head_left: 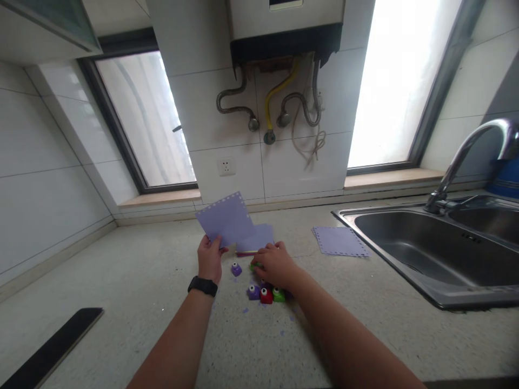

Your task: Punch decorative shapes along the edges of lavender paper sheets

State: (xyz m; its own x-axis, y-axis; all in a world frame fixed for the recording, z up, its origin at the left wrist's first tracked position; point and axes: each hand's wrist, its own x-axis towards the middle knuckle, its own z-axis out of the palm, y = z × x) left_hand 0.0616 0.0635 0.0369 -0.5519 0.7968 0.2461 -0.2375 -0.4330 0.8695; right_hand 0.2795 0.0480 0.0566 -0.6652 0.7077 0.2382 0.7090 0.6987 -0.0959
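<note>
My left hand (210,258), with a black band on its wrist, pinches a purple sheet of paper (225,219) by its lower edge. Small punched holes run along that sheet's upper and right edges. My right hand (276,265) is curled over a small green paper punch (255,266), which its fingers partly hide. Behind it lies a stack of coloured paper (259,237), purple on top. A purple punch (236,269) with an eye on it stands between the hands. Below my right hand sit another purple punch (253,292), a red punch (266,295) and a second green punch (278,294).
Purple sheets with punched edges (340,241) lie to the right, beside the steel sink (399,270) and its tap (458,156). Purple paper scraps (245,310) dot the counter. A flat black object (57,343) is at the front left. Pipes (270,108) hang on the back wall.
</note>
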